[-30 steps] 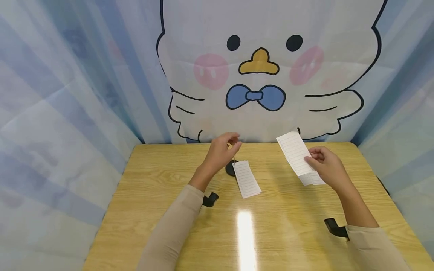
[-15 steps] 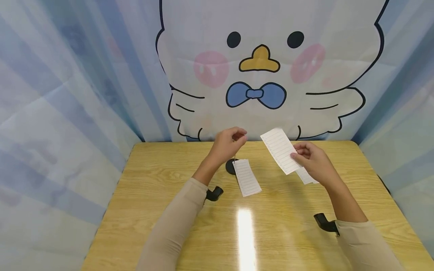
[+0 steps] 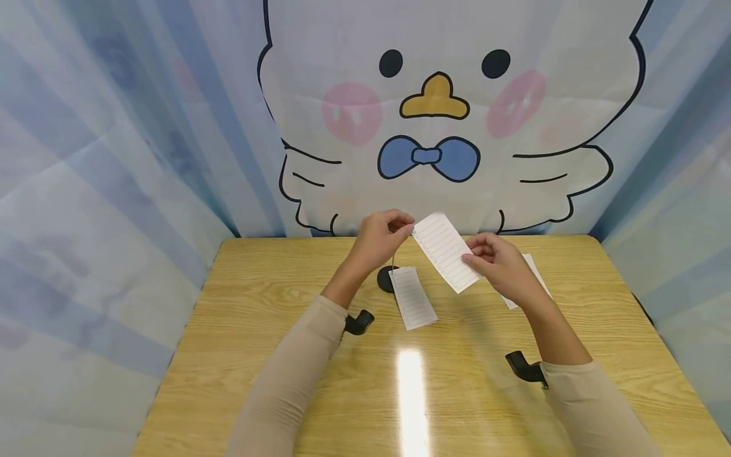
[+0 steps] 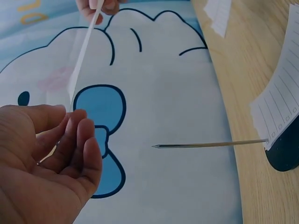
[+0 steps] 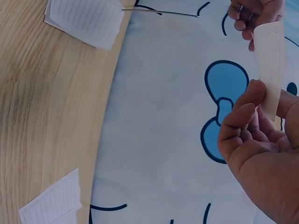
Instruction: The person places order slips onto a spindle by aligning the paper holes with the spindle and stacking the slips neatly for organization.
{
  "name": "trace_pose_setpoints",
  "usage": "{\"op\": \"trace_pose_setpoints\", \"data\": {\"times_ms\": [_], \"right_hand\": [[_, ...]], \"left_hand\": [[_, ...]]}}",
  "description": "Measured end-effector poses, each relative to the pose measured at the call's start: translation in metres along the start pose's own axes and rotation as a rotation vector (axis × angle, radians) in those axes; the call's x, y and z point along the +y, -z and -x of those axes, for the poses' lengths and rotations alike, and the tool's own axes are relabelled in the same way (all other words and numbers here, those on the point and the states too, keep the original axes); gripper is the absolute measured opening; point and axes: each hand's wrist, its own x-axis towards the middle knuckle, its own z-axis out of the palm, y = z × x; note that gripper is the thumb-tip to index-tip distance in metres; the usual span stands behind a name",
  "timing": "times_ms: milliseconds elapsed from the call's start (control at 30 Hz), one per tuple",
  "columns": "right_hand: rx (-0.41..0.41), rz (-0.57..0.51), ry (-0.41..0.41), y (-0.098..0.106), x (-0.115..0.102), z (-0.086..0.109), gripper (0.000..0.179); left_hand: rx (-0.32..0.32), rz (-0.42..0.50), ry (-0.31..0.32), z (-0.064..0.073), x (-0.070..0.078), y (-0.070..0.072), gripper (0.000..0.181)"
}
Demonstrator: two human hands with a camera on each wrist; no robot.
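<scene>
Both hands are at a single ruled slip (image 3: 445, 252), which is raised above the far part of the table at the centre of the head frame, tilted, its lined face showing. The right hand (image 3: 502, 266), right of centre, pinches the slip's right edge between thumb and curled fingers. The left hand (image 3: 381, 238), just left of centre, has thumb and fingertips brought together at the slip's upper left corner; the left wrist view shows the paper's edge running in between them. In that view the slip is seen nearly edge-on, at upper left. Below the left hand in the head frame stands a round black base (image 3: 385, 280) with a thin metal spike (image 4: 205, 144); the left wrist view shows the pointed tip bare and apart from the fingers. A stack of ruled slips (image 3: 414, 301) is set on the spike by one corner, overlapping the base. Further loose slips (image 3: 537, 274) lie on the table right of centre, partly hidden by the right hand; their number cannot be told. The wood-grain table (image 3: 257, 330) carries a bright streak of glare at lower centre. A backdrop (image 3: 434, 200) printed with a white cartoon figure and blue bow tie fills the upper frame. Both sleeves are beige, with a black mount (image 3: 359, 322) showing at the left cuff.
</scene>
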Motion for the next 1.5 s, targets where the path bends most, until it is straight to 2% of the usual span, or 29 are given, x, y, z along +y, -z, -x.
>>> {"op": "trace_pose_setpoints", "data": {"times_ms": [300,833,1500], "right_hand": [[-0.01,0.01,-0.011,-0.008,-0.005,-0.005,0.033],[-0.046,0.051,-0.056,-0.026,0.008,-0.014,0.03],[-0.08,0.07,-0.043,-0.039,0.015,-0.014,0.028]], "left_hand": [[0.027,0.018,-0.015,-0.001,-0.005,0.003,0.013],[0.03,0.01,0.082,0.0,-0.028,0.0,0.011],[0.023,-0.025,0.137,0.004,-0.047,-0.005,0.012]]}}
